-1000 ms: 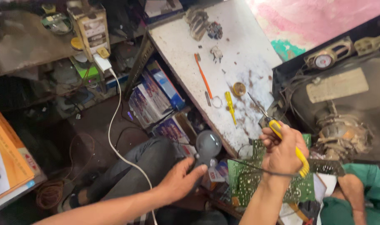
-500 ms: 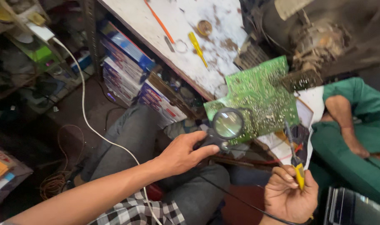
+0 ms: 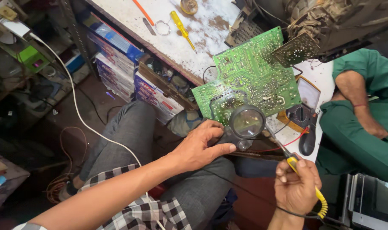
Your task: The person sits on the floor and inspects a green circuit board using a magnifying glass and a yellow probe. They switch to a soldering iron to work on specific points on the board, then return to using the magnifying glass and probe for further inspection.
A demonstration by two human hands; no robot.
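My left hand (image 3: 200,147) grips the handle of a round black magnifying glass (image 3: 246,123), held over the lower edge of a green circuit board (image 3: 249,79) that lies solder side up at the bench edge. My right hand (image 3: 296,185) holds a yellow-handled soldering iron (image 3: 294,164) with a black cord; its thin tip points up toward the lens and the board.
A yellow screwdriver (image 3: 183,23), an orange tool (image 3: 143,11) and a wire ring lie on the stained white bench (image 3: 211,34). A multimeter (image 3: 302,104) sits beside the board. Another person in green (image 3: 364,115) sits at right. Boxes (image 3: 117,55) fill shelves underneath; a white cable (image 3: 74,102) hangs at left.
The view has dropped toward the board. My left hand brought the magnifier onto the board's lower edge. My right hand with the iron came down off the bench, then rose toward the lens.
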